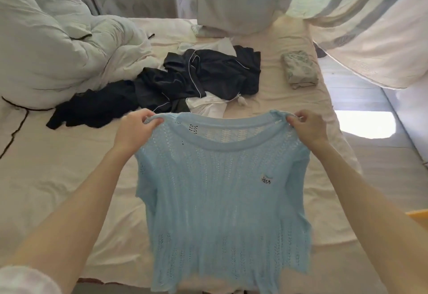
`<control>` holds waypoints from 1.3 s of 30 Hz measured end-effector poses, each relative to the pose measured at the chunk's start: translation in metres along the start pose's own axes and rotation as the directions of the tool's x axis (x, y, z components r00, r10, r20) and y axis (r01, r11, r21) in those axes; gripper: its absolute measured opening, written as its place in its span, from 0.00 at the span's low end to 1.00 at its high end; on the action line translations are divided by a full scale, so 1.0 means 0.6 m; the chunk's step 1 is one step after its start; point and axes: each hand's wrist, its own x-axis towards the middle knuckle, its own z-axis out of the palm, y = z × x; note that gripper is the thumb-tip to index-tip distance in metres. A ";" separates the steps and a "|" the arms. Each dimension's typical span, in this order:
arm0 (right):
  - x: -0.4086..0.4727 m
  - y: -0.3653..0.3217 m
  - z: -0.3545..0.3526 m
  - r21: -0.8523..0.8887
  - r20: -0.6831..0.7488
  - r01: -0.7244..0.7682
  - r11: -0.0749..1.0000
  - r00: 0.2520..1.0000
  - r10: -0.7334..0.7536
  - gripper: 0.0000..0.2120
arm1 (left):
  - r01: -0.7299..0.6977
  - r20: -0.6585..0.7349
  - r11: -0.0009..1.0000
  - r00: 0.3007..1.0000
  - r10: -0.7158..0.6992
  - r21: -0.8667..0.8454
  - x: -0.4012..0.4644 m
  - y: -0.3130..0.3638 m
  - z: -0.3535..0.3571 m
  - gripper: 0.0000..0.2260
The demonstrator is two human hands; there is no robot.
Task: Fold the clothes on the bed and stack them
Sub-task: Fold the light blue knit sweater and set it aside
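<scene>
**Item held: light blue knit top, spread between your two hands**

Your left hand (136,129) pinches one shoulder of the blue knit top (222,201); your right hand (308,126) pinches the other. The top hangs flat below both grips, above the bed (58,177), its small dark emblem (266,179) lying below your right grip. Beyond your hands: an unfolded pile of dark clothes (185,82) mixed with white pieces. Beyond your right grip, apart from the pile: one folded patterned garment (298,69). Far beyond your left grip: a bunched white duvet (58,38).
</scene>
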 end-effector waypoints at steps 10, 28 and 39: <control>0.147 0.136 0.224 -0.080 0.032 -0.107 0.991 0.993 0.110 0.21 | 0.122 0.136 0.991 0.984 -0.114 -0.052 0.124 -0.113 0.234 0.20; -0.294 0.180 0.551 -0.360 0.827 0.436 0.825 0.558 0.066 0.27 | 0.879 0.498 0.447 0.467 -0.731 -0.167 -0.193 -0.381 0.337 0.14; -0.302 0.144 0.622 -0.619 0.741 0.337 0.709 0.549 0.386 0.28 | 0.201 0.068 0.935 0.971 -0.230 0.293 -0.028 -0.548 0.108 0.14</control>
